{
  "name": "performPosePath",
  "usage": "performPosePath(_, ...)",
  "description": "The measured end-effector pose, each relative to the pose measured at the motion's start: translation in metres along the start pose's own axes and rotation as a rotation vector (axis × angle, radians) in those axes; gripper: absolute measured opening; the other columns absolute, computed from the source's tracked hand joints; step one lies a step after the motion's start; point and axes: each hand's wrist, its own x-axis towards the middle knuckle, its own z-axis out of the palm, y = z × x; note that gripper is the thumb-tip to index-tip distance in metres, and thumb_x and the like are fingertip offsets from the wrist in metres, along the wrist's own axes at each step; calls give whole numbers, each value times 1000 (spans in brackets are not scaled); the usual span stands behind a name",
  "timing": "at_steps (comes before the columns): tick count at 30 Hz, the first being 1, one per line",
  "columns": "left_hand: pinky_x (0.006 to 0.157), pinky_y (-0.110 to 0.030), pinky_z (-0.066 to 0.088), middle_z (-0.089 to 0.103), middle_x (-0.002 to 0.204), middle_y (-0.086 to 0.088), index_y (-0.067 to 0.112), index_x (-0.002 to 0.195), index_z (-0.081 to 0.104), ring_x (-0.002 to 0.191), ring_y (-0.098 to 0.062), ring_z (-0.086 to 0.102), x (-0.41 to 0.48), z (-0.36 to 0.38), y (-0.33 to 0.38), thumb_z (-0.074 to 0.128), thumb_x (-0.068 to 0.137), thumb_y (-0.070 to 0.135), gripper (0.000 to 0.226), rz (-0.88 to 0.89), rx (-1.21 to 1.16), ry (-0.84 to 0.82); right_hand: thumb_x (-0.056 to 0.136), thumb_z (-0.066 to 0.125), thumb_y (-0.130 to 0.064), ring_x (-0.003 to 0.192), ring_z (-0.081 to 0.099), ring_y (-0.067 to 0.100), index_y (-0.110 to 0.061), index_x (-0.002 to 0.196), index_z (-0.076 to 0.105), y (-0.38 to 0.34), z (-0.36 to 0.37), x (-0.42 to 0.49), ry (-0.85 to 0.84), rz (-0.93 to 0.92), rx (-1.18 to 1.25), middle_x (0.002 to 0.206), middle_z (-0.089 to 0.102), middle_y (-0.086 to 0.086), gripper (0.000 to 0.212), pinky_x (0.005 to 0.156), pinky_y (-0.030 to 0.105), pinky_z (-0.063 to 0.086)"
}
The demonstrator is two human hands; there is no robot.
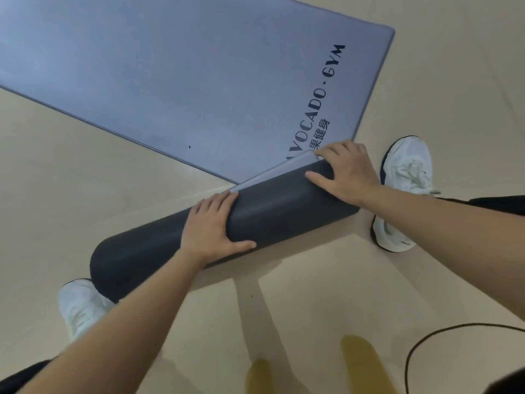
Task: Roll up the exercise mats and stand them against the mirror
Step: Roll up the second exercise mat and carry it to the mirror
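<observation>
A grey-blue exercise mat [176, 81] printed "AVOCADO · GYM" lies flat on the floor, stretching to the upper left. Its near end is wound into a thick dark roll [272, 214] lying slantwise across the middle of the view. My left hand [211, 227] lies palm-down over the middle of the roll, fingers spread and thumb on its near side. My right hand [343, 172] presses on the roll's right end, fingertips at the seam where roll meets flat mat. No mirror is in view.
Beige wooden floor [85, 200] surrounds the mat. My white shoes stand at either end of the roll: left shoe [81, 305], right shoe [403, 191]. A thin black cable [420, 342] loops over the floor at the lower right.
</observation>
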Motion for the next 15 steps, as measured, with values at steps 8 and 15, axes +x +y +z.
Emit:
performPosePath(8,121,-54,27,32,167,-4,39,162,24,149,-33,35,53,-42,-40,26,74,101,108,7,93,61,75,58,-82,148,19,40,-34,159,31,6,19,-11,-43,228,165,165,17,14,101,122,55,22)
performPosePath(15,122,-55,22,38,164,-4,46,156,36,148,-38,34,57,-29,-30,26,92,84,75,-381,-139,132,71,84,-63,155,23,27,-45,161,17,22,18,-13,-77,311,427,170,8,4,113,123,42,32)
